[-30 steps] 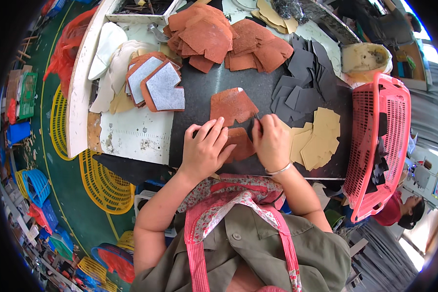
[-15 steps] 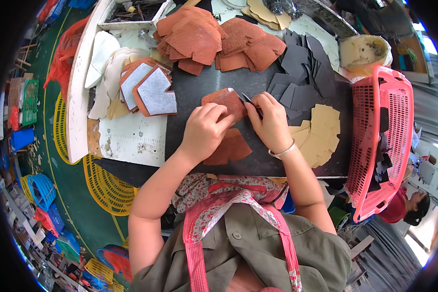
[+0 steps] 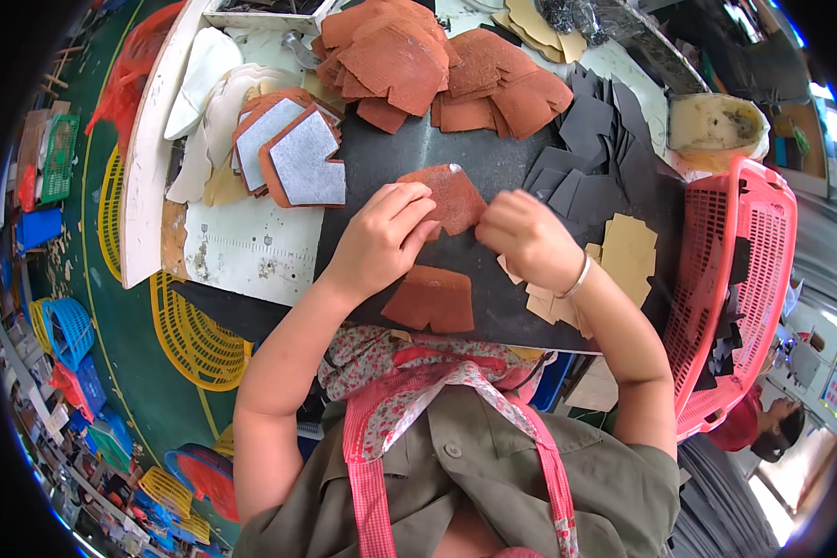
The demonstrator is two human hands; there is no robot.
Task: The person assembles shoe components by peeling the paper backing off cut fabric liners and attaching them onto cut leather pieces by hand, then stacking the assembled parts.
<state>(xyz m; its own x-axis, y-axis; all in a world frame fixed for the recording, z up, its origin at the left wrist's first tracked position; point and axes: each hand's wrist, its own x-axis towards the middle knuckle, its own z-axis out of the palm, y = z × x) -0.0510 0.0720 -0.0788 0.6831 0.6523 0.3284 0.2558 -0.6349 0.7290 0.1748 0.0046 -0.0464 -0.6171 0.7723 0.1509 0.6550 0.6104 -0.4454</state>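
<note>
A reddish-brown leather piece (image 3: 445, 200) with a small white spot at its upper corner is held over the dark work surface. My left hand (image 3: 381, 237) is closed on its left edge, thumb and fingers pinching it. My right hand (image 3: 532, 242), a bracelet on its wrist, is curled at the piece's right edge and slightly blurred. Whatever lies inside its fingers is hidden. Another brown leather piece (image 3: 430, 299) rests flat near the table's front edge. Tan pieces (image 3: 629, 256) lie beside and partly under my right hand.
Piles of brown leather pieces (image 3: 395, 65) stand at the back, black pieces (image 3: 591, 130) behind my right hand. Grey-faced pieces (image 3: 305, 160) are stacked at left. A pink basket (image 3: 739, 298) stands at the right edge, near a dirty tub (image 3: 716, 123).
My right hand has turned and moved rightward and down; the dark pointed blade that showed at its fingers no longer shows. The view has shifted slightly. My left hand still pinches the leather piece.
</note>
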